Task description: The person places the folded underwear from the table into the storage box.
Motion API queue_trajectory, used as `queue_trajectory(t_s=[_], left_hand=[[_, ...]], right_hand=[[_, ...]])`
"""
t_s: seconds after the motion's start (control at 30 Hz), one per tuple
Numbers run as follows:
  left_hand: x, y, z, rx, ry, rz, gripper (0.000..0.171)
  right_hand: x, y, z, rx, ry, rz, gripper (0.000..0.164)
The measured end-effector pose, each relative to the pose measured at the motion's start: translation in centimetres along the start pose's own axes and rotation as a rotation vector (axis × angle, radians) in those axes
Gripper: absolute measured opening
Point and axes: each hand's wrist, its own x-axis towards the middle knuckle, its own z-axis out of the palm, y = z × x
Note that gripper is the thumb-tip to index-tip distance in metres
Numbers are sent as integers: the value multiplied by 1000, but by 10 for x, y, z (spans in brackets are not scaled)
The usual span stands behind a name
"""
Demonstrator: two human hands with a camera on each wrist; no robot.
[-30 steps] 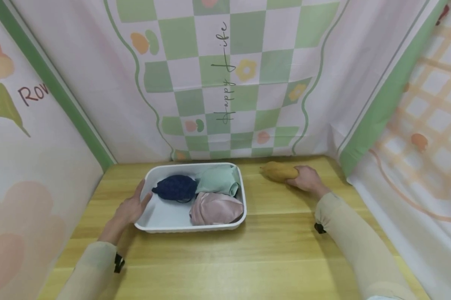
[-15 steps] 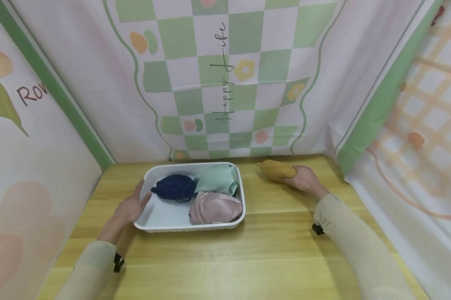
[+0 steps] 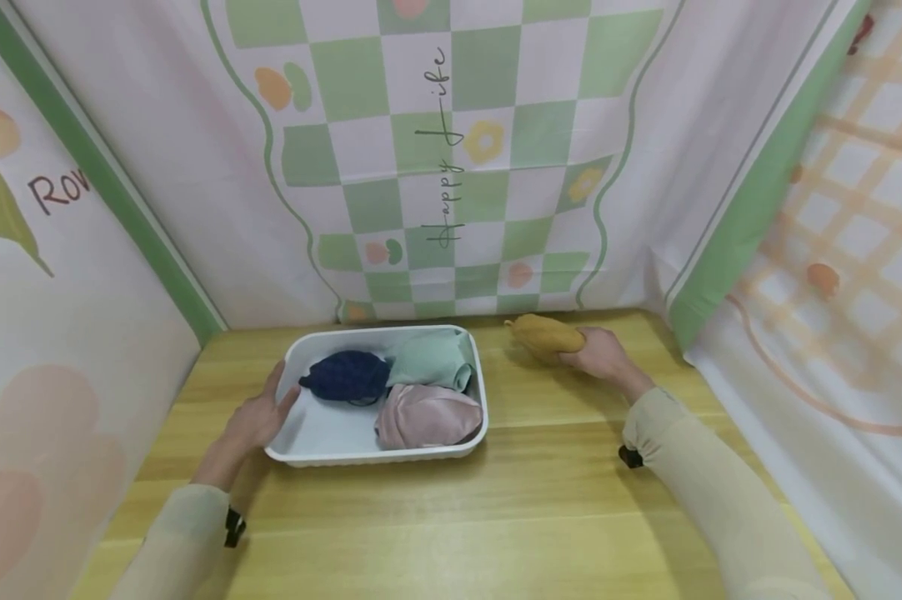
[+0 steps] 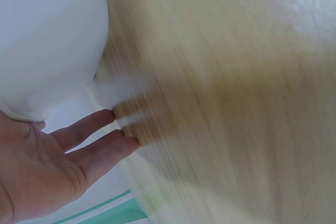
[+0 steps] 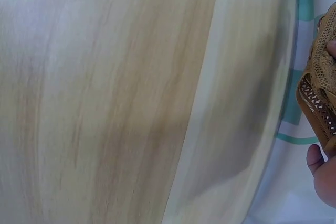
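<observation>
In the head view a white tray point(image 3: 376, 457) stands on the table, holding a navy folded garment point(image 3: 346, 375), a mint one point(image 3: 432, 361) and a pink satin one point(image 3: 428, 417). My left hand point(image 3: 252, 421) lies at the tray's left side, thumb over the rim. The left wrist view has that hand's fingers point(image 4: 89, 129) extended beside the tray's outer wall. At the back right my right hand point(image 3: 601, 354) grips one end of a folded mustard lace bra point(image 3: 544, 336). Only part of the lace shows at the right wrist view's edge, held above a shadow on the table.
The wooden table point(image 3: 496, 525) ends at the back against a green-and-white checked curtain point(image 3: 488, 275). Printed white cloth point(image 3: 106, 308) closes off the left, and more cloth point(image 3: 781, 400) hangs along the right.
My right hand has shifted slightly left with the mustard bra, and the bra has risen a little. The left hand keeps its place at the tray; the head view has turned slightly.
</observation>
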Motion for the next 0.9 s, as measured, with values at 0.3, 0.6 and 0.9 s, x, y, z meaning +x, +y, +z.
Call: queue_trajectory(t_s=[0.3,0.6,0.9], left_hand=[[0,0,1,-4,-10,-4,80],[-2,0,1,-11,-14,-3,78],[-2,0,1,-11,-13,6,77]], right_hand=[[-2,-10,-5,32,23,-7,30],[0,-20,-9,47,30,-11,35],[2,-34,-13,79,29,-51,36]])
